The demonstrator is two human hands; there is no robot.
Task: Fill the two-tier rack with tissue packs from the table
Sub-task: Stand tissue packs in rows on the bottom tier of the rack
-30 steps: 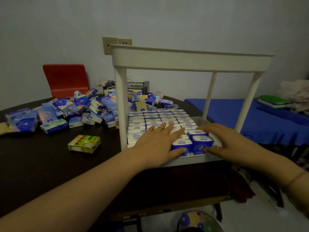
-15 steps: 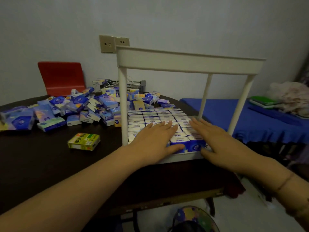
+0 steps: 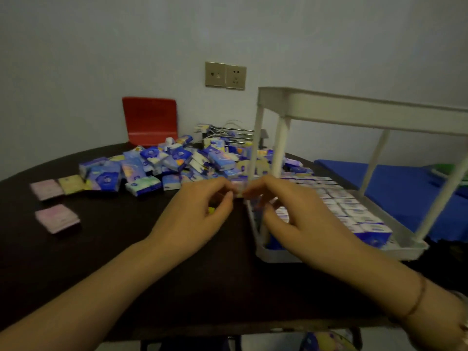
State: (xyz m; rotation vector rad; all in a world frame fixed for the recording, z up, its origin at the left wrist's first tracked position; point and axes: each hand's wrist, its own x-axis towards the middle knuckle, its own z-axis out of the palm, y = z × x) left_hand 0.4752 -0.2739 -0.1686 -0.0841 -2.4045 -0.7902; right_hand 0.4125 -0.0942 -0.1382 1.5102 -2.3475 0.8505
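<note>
Dim room: pale wall, red chair, seemingly blue bed.

Both bare arms reach forward from the bottom corners and come close together in the middle. The left hand has its fingers bent loosely, fingertips pointing toward the other hand. The right hand also has bent fingers, its tips almost meeting the left ones. A thin band sits on the right wrist. The fingertips look blurry.
</note>
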